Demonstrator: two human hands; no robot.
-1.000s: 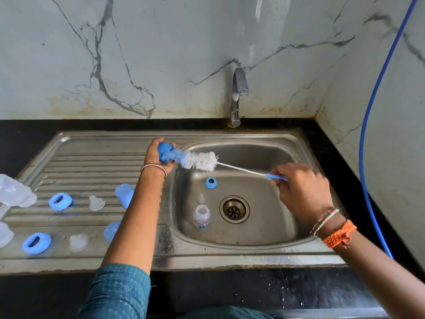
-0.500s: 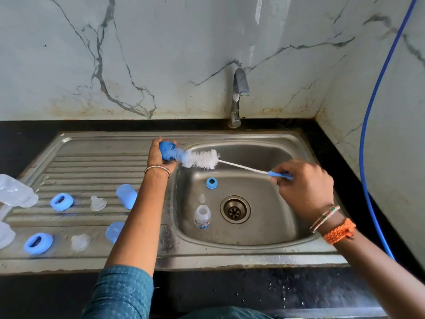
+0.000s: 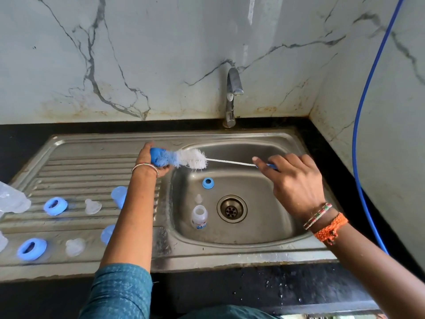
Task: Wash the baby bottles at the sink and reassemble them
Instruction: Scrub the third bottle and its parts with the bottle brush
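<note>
On steel drainboard (image 3: 76, 162), left: two blue plastic screw rings (image 3: 55, 205), clear nipples (image 3: 92, 206). Left hand (image 3: 149, 161) clamped round blue cap (image 3: 159, 157), white bristle brush (image 3: 192, 159) pushed inside; right hand (image 3: 292, 180) pinching its handle. Small clear bottle (image 3: 199, 216) lies in basin (image 3: 271, 217)

Teal sleeve (image 3: 119, 293), orange wristband (image 3: 331, 229), bangles (image 3: 145, 168)

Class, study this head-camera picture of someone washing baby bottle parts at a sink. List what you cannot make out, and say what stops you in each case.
- Blue cap in the left hand: fingers and brush bristles hide most of it.
- Brush handle: covered by the right hand.
- Label on the small bottle in the sink: too small to read.
- Clear bottles on the drainboard: cut off by the left edge.
- Two blue caps: partly behind the left forearm.
</note>
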